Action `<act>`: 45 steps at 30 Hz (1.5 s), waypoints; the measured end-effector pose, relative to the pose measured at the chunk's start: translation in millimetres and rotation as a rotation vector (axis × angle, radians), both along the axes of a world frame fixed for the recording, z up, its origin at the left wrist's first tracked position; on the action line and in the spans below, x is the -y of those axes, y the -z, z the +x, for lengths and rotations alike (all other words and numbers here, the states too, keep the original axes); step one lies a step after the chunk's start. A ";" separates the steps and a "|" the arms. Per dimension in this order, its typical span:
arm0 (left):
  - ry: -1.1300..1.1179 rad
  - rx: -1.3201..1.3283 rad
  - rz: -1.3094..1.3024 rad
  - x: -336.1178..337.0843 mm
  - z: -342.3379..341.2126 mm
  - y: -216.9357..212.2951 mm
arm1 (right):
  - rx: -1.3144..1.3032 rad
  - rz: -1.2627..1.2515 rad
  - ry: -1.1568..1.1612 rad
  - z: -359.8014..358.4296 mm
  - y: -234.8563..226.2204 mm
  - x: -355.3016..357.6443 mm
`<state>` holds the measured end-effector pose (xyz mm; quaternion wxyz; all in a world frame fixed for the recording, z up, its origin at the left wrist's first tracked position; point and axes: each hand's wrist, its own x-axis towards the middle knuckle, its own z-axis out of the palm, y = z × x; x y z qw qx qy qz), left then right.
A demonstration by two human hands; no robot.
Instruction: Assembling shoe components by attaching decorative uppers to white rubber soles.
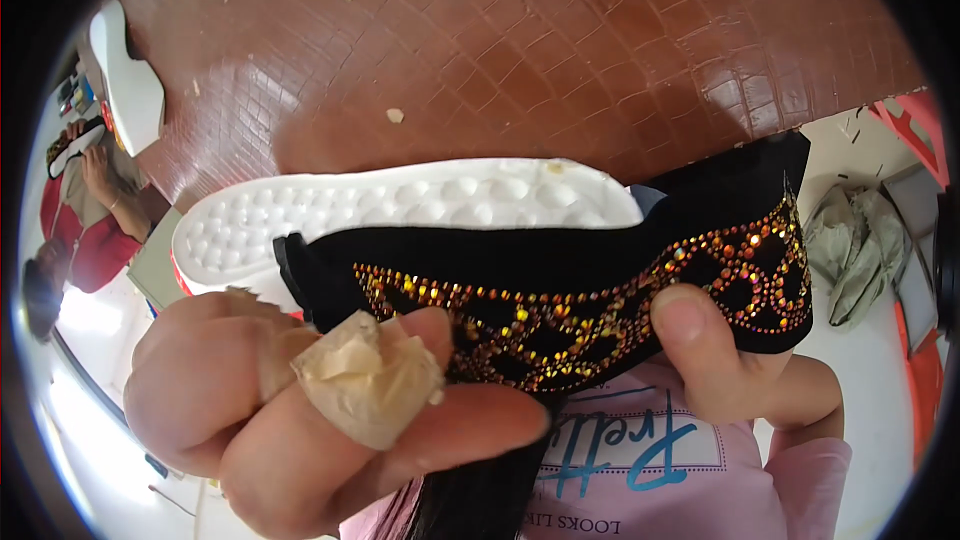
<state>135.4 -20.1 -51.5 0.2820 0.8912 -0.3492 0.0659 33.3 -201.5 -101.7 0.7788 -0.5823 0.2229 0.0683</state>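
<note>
A black shoe upper (580, 270), studded with orange and gold rhinestones in a looping pattern, stretches across the middle. Behind it, along the table edge, is a white shoe sole (420, 202) with a dimpled footbed; its near side is partly covered by the upper. My left hand (265, 410) grips the left part of the upper between thumb and fingers. Pale tape (368, 380) is wrapped round one of its fingers. At the right end, my right hand (715, 355) pinches the upper, thumb on the rhinestones and the other fingers hidden behind.
The brown, crocodile-patterned table (560, 40) carries a few pale scraps. Another white sole (128, 85) stands at its far left edge. Beyond, a person in red (95, 210) handles a similar shoe piece. A crumpled grey-green cloth or bag (850, 250) lies at the right.
</note>
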 end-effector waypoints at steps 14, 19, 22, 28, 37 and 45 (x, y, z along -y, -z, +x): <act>0.019 -0.202 0.264 1.9 -2.5 -24.4 | 0.075 0.082 0.143 -7.7 3.0 -5.6; 0.019 -0.340 0.216 -1.9 4.2 -25.0 | 0.105 0.031 0.067 -4.9 1.5 -2.7; 0.029 -0.421 0.189 -3.4 8.1 -23.7 | 0.093 0.019 0.051 -5.0 1.8 -4.5; 0.082 -0.501 0.147 -9.2 11.2 -16.9 | 0.057 0.012 0.084 -8.3 3.4 -7.8; 0.181 -0.015 0.052 -50.4 9.4 -19.0 | 0.035 0.014 -0.029 -18.0 8.4 0.0; -0.155 0.667 0.027 -42.5 -53.9 42.5 | -0.094 -0.099 0.067 -10.8 8.5 -17.3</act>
